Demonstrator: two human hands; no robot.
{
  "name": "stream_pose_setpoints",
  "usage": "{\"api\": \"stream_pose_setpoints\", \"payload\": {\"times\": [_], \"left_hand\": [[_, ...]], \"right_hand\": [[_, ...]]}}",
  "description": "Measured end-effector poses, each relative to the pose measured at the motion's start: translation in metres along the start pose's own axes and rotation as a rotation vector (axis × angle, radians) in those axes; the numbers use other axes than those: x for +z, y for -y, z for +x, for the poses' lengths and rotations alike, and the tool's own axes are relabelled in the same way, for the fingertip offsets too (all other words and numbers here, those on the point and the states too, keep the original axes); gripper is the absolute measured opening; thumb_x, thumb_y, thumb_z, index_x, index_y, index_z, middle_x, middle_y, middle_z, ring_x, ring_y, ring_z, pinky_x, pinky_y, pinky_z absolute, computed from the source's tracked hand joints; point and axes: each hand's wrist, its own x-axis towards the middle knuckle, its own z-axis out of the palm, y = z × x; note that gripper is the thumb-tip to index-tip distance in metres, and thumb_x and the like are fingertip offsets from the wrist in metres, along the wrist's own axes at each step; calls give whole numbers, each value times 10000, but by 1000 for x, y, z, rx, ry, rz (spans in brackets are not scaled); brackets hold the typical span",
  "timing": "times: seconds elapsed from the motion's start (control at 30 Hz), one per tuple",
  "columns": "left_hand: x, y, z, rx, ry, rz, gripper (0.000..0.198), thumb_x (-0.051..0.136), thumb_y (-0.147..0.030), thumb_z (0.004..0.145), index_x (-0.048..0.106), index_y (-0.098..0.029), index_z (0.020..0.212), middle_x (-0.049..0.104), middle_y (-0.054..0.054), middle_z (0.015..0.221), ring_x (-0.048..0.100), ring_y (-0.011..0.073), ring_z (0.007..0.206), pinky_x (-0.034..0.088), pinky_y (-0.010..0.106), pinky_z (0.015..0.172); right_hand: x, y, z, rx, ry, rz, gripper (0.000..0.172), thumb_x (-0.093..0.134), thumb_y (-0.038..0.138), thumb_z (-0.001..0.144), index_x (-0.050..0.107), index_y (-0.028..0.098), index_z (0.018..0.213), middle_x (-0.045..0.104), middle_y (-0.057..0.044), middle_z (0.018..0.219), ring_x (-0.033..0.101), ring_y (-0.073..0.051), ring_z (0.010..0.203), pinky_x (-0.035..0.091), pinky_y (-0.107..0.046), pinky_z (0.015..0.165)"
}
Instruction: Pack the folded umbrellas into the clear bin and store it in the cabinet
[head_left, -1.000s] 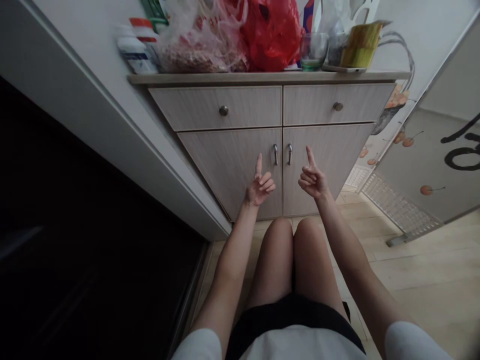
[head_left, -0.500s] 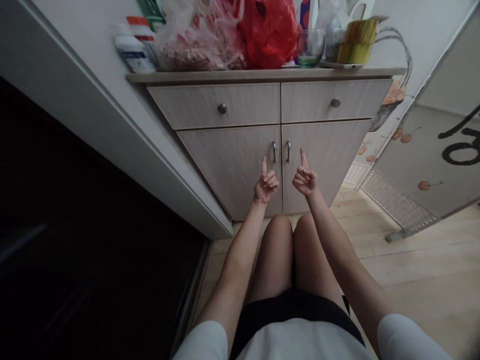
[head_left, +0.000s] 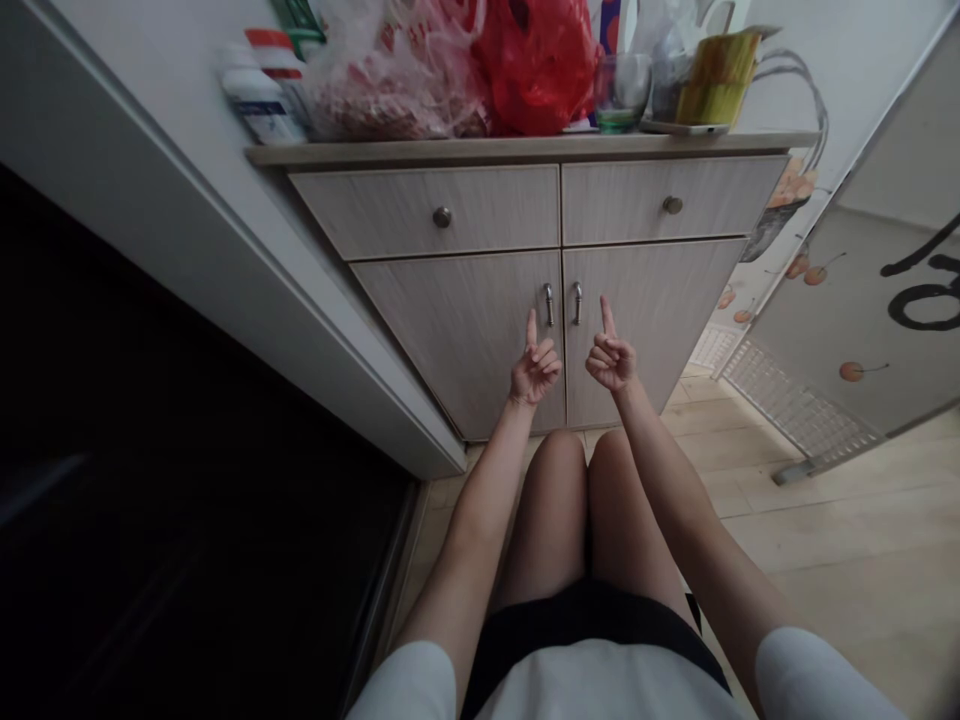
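Observation:
My left hand [head_left: 535,372] is raised with its palm toward me, the index finger stretched up and the other fingers curled in. My right hand [head_left: 611,361] has the same pose, index finger up and the rest folded. Both are empty and mostly closed, apart from each other. Behind them stands a pale wood-grain cabinet [head_left: 450,310] with two doors, both closed. The left index fingertip appears just left of the left door handle [head_left: 549,304]. The right fingertip appears right of the right door handle [head_left: 577,303]. I cannot tell that either finger touches the cabinet.
On the cabinet top are white bottles [head_left: 262,105], a clear bag [head_left: 397,90], a red plastic bag [head_left: 536,70], a glass [head_left: 621,95] and a yellow container [head_left: 716,80]. A dark panel [head_left: 150,480] lies left, a cherry-patterned panel [head_left: 840,320] right.
My left hand has shifted slightly to the right. My right hand keeps almost the same place and pose. The view has moved very little.

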Motion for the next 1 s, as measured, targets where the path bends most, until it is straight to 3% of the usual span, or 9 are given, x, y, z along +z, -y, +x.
{"api": "stream_pose_setpoints", "payload": {"times": [0.1,0.2,0.3,0.37,0.47,0.57,0.73,0.9,1.0], "left_hand": [[-3,1,4,-6,2,116,574,549,-201,977,428,-396,1503,345,-79,614,273,79,445,313,198,488],[-9,3,21,-3,-25,387,602,615,-205,932,452,-370,1488,438,-71,650,384,77,499,386,200,561],[-13,7,54,148,-247,867,533,664,-181,889,554,-279,1401,623,6,854,597,127,762,490,266,782],[-15,9,78,252,-375,1178,494,689,-156,862,589,-207,1343,663,101,1121,625,206,1067,469,340,973],[-16,13,106,232,-359,1427,402,662,-169,887,587,-152,1282,630,178,1273,572,274,1248,429,408,1065],[-18,14,114,203,-301,1481,181,559,-259,970,620,-169,1114,691,146,1087,644,269,1115,475,422,998],[-27,12,81,301,-294,1555,168,516,-316,989,584,-200,888,685,101,877,681,247,909,501,375,880],[-37,1,0,488,-253,1630,246,478,-408,994,540,-226,840,669,75,775,671,214,754,505,335,768],[-44,-12,-52,601,-333,1619,304,437,-482,992,543,-226,867,659,69,743,668,210,732,504,320,712]], "right_hand": [[-6,-1,4,-23,-17,-110,725,604,202,819,406,466,1464,198,144,506,72,-81,411,153,-167,413],[-20,-5,21,-69,-195,-422,583,589,307,857,477,395,1422,337,116,564,269,-86,446,296,-174,473],[-39,-10,52,-189,-508,-924,399,566,399,883,599,257,1255,581,9,793,536,-132,700,473,-248,672],[-50,-14,76,-276,-618,-1221,380,557,446,895,612,208,1186,645,-90,1016,597,-203,951,498,-349,872],[-61,-19,104,-236,-528,-1404,389,511,518,924,605,197,1122,653,-141,1083,596,-267,1080,453,-444,998],[-62,-25,111,-167,-422,-1390,363,452,552,944,581,220,1016,654,-104,967,616,-246,974,471,-445,975],[-49,-24,70,-203,-393,-1384,346,375,552,961,512,237,919,631,-64,893,590,-198,842,503,-402,911],[-29,2,-11,-221,-389,-1420,397,412,611,924,511,231,861,620,-34,787,583,-185,752,503,-347,769],[-18,22,-64,-281,-456,-1413,419,472,628,907,526,226,803,602,-18,736,584,-183,719,501,-326,690]]}}
